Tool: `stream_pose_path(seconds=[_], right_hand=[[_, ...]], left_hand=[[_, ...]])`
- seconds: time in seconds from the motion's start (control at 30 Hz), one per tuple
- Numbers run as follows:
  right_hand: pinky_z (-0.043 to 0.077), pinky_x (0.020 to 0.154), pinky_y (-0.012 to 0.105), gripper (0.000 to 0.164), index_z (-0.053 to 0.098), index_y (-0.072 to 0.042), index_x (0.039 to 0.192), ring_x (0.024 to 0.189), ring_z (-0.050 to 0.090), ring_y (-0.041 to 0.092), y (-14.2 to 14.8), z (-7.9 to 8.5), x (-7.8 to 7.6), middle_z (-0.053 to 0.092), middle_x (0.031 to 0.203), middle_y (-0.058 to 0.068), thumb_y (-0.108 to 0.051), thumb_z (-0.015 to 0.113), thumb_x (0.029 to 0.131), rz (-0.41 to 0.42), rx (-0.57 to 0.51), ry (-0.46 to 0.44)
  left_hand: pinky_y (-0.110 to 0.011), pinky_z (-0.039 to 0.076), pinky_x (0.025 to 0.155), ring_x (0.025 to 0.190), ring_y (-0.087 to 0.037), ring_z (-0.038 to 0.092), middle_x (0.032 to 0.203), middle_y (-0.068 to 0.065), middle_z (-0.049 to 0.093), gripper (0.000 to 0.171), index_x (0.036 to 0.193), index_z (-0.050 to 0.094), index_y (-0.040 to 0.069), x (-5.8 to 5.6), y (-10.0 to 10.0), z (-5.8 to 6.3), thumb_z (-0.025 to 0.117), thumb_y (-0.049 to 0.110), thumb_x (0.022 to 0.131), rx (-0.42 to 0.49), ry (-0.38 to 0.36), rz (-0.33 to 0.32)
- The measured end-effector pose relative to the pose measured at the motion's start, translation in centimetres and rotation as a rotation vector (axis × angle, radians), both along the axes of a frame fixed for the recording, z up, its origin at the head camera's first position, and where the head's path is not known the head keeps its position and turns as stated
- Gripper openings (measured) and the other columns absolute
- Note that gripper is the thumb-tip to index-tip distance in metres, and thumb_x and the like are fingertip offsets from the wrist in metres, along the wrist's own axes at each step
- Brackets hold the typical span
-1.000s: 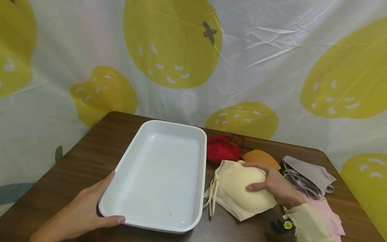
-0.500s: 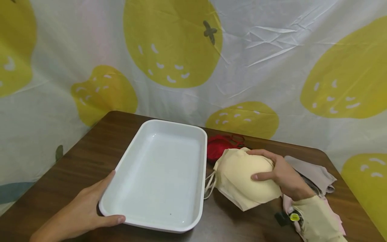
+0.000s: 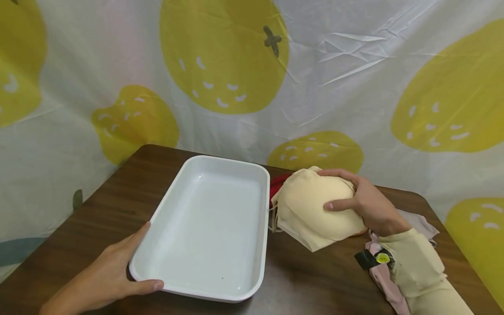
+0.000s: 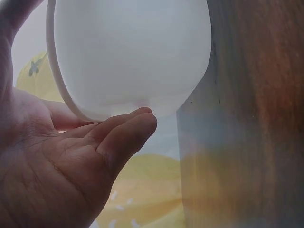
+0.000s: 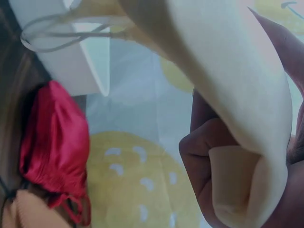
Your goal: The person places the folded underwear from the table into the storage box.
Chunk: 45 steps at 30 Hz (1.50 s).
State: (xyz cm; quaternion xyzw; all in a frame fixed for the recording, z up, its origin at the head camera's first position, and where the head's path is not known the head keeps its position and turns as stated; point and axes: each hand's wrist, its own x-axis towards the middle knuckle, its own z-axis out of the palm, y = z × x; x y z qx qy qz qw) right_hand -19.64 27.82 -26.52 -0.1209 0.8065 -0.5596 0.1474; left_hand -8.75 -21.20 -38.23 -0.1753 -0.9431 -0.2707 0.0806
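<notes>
My right hand [image 3: 370, 203] holds a cream padded bra [image 3: 311, 205] above the table, thumb across the front of the cup and fingers over its top edge. In the right wrist view the bra [image 5: 228, 61] bends between the fingers and its thin straps [image 5: 61, 34] dangle towards the tray. On the left, a deep white rectangular tray [image 3: 208, 227] lies on the table with nothing in it. My left hand [image 3: 100, 271] grips its near left corner, thumb along the front rim. Seen from the left wrist, the fingers [image 4: 126, 137] press the tray's outer wall.
A red satin bra [image 5: 57, 137] lies beside the tray, with an orange cup [image 5: 35, 213] next to it. Grey fabric [image 3: 419, 225] and a pink garment [image 3: 387, 284] lie partly hidden by the right arm. Behind the brown table [image 3: 122, 205] hangs a fruit-print curtain [image 3: 220, 65].
My right hand has lifted the cream bra off the table and moved it up towards the back, now covering much of the red bra. The left hand and the tray have stayed put.
</notes>
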Motion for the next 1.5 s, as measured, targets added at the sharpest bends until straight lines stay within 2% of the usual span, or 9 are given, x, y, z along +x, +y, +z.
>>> stream_pose_path(seconds=[0.17,0.3,0.43,0.63,0.8,0.93,1.27,1.5], right_hand=[[0.061,0.078,0.04,0.073,0.05,-0.024,0.146,0.109,0.062,0.019,-1.2,1.1,-0.7,0.036,0.154,0.001,-0.003,0.079,0.082,0.012,-0.019,0.034],[0.061,0.078,0.038,0.072,0.052,-0.023,0.144,0.111,0.059,0.019,-2.4,2.1,-1.1,0.039,0.152,0.001,-0.001,0.079,0.081,0.016,-0.042,0.061],[0.06,0.079,0.038,0.072,0.053,-0.022,0.143,0.109,0.059,0.021,-3.6,2.9,-1.6,0.046,0.142,0.002,0.001,0.079,0.08,0.017,-0.072,0.058],[0.061,0.077,0.037,0.071,0.055,-0.019,0.141,0.108,0.058,0.022,-5.5,3.2,-2.6,0.049,0.138,0.004,0.003,0.08,0.078,0.017,-0.106,0.064],[0.06,0.079,0.033,0.069,0.056,-0.017,0.14,0.11,0.057,0.022,-7.0,2.8,-3.4,0.046,0.143,0.0,0.005,0.078,0.078,0.031,-0.142,0.063],[0.06,0.079,0.033,0.069,0.056,-0.019,0.14,0.108,0.058,0.02,-8.0,2.1,-4.0,0.05,0.139,0.003,0.006,0.076,0.079,0.026,-0.163,0.026],[0.059,0.074,0.035,0.069,0.056,-0.018,0.141,0.101,0.061,0.018,-11.1,-0.6,-5.5,0.054,0.13,0.005,0.004,0.076,0.079,-0.012,-0.199,-0.014],[0.059,0.072,0.032,0.067,0.056,-0.019,0.141,0.092,0.065,0.016,-13.4,-2.7,-6.4,0.057,0.126,0.006,0.002,0.076,0.081,-0.034,-0.212,-0.098]], left_hand=[[-0.027,0.054,0.083,0.118,-0.026,0.062,0.153,-0.017,0.049,0.126,0.163,0.015,0.026,0.1,-0.1,0.0,0.086,0.063,0.065,0.012,-0.026,-0.003],[-0.027,0.054,0.082,0.118,-0.026,0.062,0.153,-0.018,0.048,0.127,0.163,0.014,0.026,0.1,-0.1,0.0,0.085,0.063,0.065,0.014,-0.036,-0.004],[-0.026,0.054,0.082,0.116,-0.024,0.063,0.152,-0.017,0.049,0.127,0.163,0.014,0.025,0.0,-0.1,0.0,0.085,0.064,0.065,0.002,-0.025,0.001],[-0.027,0.054,0.082,0.114,-0.023,0.063,0.151,-0.018,0.05,0.127,0.163,0.015,0.024,0.0,-0.1,-0.2,0.086,0.062,0.065,0.0,-0.014,-0.002],[-0.027,0.054,0.082,0.113,-0.019,0.063,0.15,-0.016,0.052,0.127,0.163,0.016,0.024,0.0,0.0,-0.3,0.086,0.063,0.064,-0.005,0.005,0.001],[-0.027,0.054,0.083,0.114,-0.02,0.062,0.151,-0.016,0.052,0.127,0.163,0.015,0.025,0.0,0.0,-0.2,0.086,0.063,0.064,-0.002,0.004,-0.001],[-0.032,0.055,0.085,0.12,-0.032,0.062,0.153,-0.021,0.047,0.129,0.163,0.013,0.021,-0.1,-0.1,-0.3,0.088,0.057,0.065,0.022,-0.023,-0.012],[-0.03,0.055,0.085,0.116,-0.025,0.063,0.15,-0.016,0.052,0.125,0.162,0.019,0.025,-0.1,0.1,-0.4,0.087,0.062,0.064,0.0,0.023,-0.004]])
